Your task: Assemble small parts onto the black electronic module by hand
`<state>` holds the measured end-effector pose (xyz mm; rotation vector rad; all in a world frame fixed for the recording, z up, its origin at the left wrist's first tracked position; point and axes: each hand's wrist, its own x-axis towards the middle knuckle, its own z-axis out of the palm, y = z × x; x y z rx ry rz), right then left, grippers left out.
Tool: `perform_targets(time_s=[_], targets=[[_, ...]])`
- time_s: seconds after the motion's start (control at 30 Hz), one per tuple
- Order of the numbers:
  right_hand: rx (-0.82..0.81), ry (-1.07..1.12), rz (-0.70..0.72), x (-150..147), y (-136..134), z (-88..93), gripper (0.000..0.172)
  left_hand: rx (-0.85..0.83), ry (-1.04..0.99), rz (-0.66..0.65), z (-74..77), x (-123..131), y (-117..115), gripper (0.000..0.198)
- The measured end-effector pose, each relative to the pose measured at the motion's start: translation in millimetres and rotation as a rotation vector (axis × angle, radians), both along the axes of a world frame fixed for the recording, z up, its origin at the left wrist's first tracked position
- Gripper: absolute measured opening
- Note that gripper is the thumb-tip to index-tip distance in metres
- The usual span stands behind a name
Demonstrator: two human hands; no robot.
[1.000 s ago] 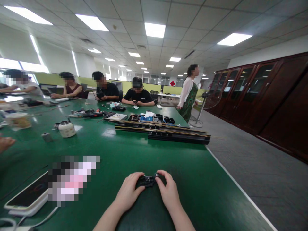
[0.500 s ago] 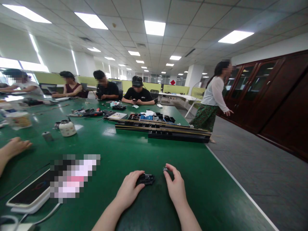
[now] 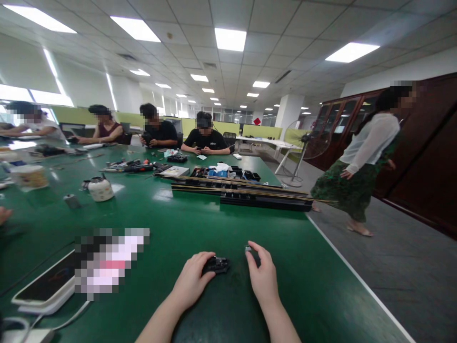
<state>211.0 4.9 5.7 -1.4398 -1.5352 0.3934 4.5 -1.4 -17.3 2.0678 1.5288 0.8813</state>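
My left hand (image 3: 193, 276) is closed round the left end of a small black plastic part (image 3: 218, 265), which has an uneven, detailed upper side and sits low over the green table (image 3: 228, 228). To its right, my right hand (image 3: 262, 271) pinches a tiny grey metallic piece (image 3: 248, 248) between thumb and fingertips. A gap of table separates the two hands. The exact kind of either part is too small to make out, and my left fingers cover some of the black one.
Long black rails (image 3: 266, 204) with thin brass-coloured rods lie ahead. At left are a phone (image 3: 46, 281) with cables, a round jar (image 3: 101, 189) and a small metal block (image 3: 72, 201). Several people sit at the far side. A person (image 3: 371, 143) walks past on the right.
My right hand has shifted very slightly right with the grey piece; my left hand stays put. The walking person has moved right, uncovering a fan. Another person's hand at left has drawn back.
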Motion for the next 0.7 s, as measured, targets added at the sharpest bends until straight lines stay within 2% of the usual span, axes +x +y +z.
perform_targets(time_s=[0.23, 0.37, 0.5, 0.7], targets=[[-0.043, -0.080, 0.216, -18, -7, -0.8, 0.013, 0.008, -0.014, -0.003, -2.0, -1, 1, 0.038], [-0.020, -0.073, 0.323, -28, -10, 1.0, 0.016, 0.000, -0.018, -0.007, -1.1, 0, 1, 0.037], [0.008, -0.070, 0.334, -33, -11, 3.0, 0.017, -0.002, -0.024, -0.004, 0.2, 0, 0, 0.037], [-0.116, -0.247, 0.314, -34, -11, 3.4, 0.018, -0.003, -0.016, 0.001, 0.8, 1, -1, 0.037]])
